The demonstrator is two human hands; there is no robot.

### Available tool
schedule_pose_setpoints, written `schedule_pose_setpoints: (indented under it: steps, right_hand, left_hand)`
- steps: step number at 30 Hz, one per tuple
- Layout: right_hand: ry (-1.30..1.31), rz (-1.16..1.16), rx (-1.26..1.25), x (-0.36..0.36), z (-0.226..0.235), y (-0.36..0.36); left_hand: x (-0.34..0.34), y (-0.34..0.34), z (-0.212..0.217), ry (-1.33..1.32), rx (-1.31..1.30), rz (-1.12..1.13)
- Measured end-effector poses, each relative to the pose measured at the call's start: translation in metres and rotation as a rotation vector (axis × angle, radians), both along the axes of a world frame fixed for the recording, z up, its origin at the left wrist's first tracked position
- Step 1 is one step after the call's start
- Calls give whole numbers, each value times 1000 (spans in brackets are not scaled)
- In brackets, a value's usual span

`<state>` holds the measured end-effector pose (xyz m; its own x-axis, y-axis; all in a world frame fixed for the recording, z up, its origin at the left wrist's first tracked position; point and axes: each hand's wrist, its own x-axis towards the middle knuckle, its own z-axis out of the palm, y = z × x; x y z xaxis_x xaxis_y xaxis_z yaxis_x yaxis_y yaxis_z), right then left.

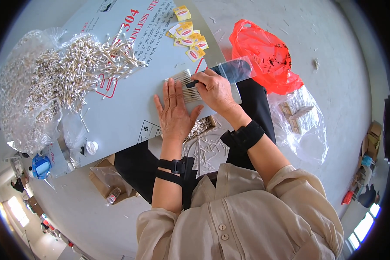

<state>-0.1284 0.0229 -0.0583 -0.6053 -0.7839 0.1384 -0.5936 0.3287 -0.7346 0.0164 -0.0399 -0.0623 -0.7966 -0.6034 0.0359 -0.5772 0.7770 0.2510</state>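
Pale floor (299, 39) surrounds a grey printed surface (132, 102), where a clear bag (15, 89) spills cotton swabs (69, 69). The left hand (175, 113) lies flat, fingers extended, and the right hand (216, 90) is curled; I cannot tell what it grips. Between them, on the surface, lies a neat row of swabs (190, 94). Small yellow cards (186, 33) lie beyond it.

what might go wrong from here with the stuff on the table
The row of cotton swabs under the left hand might skew or roll if that hand shifts or the right hand nudges it. It also lies near the edge of the table, so some could drop among the loose swabs below. The yellow cards, close to another edge, might get knocked off.
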Motion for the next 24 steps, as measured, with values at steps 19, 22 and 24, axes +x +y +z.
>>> schedule_pose_setpoints:
  steps: [19,22,24]
  right_hand:
    - [-8,-11,-69,1,-2,5]
    - [-32,23,-91,1,-4,15]
    - [-56,21,-104,5,-2,21]
  left_hand:
    - [-1,1,2,3,5,5]
    - [-1,0,2,2,6,6]
    - [0,0,2,-4,6,8]
